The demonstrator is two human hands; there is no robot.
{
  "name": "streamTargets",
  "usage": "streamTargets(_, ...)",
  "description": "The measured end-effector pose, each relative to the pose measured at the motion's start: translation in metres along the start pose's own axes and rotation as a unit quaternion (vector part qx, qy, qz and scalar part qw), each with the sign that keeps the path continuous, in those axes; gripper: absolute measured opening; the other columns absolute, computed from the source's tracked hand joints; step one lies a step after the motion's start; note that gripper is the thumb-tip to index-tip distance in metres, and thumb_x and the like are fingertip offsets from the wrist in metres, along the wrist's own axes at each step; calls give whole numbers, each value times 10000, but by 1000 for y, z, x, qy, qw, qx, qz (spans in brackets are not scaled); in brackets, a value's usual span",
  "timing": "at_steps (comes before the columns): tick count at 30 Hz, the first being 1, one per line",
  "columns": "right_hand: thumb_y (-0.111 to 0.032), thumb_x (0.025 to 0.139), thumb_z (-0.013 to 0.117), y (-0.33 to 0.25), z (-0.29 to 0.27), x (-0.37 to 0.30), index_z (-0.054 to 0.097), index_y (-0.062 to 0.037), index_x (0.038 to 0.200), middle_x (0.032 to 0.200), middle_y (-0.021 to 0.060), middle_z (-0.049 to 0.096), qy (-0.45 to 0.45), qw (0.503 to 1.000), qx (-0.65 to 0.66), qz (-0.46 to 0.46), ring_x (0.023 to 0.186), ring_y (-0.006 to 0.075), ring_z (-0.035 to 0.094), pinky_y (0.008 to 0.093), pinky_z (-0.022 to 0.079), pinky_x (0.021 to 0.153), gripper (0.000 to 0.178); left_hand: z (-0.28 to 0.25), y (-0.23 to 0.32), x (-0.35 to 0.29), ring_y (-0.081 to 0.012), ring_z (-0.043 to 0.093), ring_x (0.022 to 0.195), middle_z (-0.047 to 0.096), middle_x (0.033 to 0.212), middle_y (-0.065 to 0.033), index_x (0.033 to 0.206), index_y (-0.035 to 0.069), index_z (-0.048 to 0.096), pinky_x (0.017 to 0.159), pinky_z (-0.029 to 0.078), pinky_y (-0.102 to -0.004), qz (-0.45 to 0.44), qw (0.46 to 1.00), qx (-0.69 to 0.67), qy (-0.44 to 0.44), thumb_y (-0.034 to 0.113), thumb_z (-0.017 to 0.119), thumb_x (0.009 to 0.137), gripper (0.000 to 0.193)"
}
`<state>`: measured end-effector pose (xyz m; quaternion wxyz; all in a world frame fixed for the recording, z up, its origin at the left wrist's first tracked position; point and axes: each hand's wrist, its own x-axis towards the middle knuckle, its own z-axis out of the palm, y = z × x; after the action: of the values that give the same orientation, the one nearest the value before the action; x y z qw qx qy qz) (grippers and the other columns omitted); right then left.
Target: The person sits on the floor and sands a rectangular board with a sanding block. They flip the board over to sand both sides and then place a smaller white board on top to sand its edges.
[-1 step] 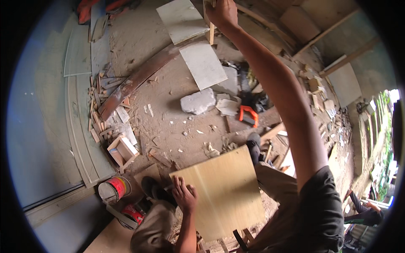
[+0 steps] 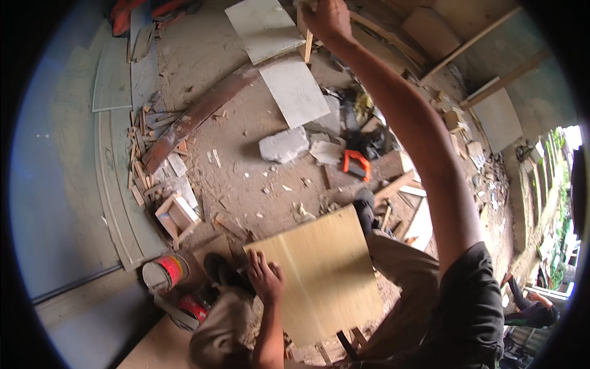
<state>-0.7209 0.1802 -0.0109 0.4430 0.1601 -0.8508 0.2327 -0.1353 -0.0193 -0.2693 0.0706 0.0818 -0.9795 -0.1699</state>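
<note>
dusty floor [image 2: 230,163], wood scraps [image 2: 141,177] strewn about. blue-grey panels [image 2: 58,178] at left. daylight [image 2: 574,136], greenery [image 2: 560,212] far right.

On the dirt floor [image 2: 239,192], a large white panel [image 2: 265,31] with a smaller panel [image 2: 294,92] just below; lower still, a pale stone [image 2: 284,145] near an orange handle [image 2: 356,154]; leftward, a long brown plank [image 2: 203,120] slanting down toward wood scraps [image 2: 138,195]; beneath these, an open box [image 2: 166,222], then a large tin [image 2: 172,269] above a red tin [image 2: 194,307]; at far right, a co-worker [image 2: 533,315] near greenery [image 2: 559,270]
</note>
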Motion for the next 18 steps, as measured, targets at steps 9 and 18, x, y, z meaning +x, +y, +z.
streamTargets(9, -304, 809, 768, -54, -319, -80, 761, -72, 1009, 884, 188, 711, 13, 996, -40, 76, 861, 383, 685, 461, 550, 781, 307, 1, 34, -43, -358, 288, 1504, 405, 1544, -230, 1442, -6, 446, 1184, 217, -620, -64, 997, 2, -52, 284, 562, 972, 565)
streamTargets(18, -201, 860, 723, -141, -458, -291, 710, -26, 981, 948, 234, 631, -34, 953, 30, 300, 860, 433, 644, 480, 528, 772, 213, 22, 117, -149, -410, 501, 1341, 518, 1422, -305, 1396, -65, 477, 1098, 408, -444, -121, 886, -378, -238, 497, 508, 1003, 687)
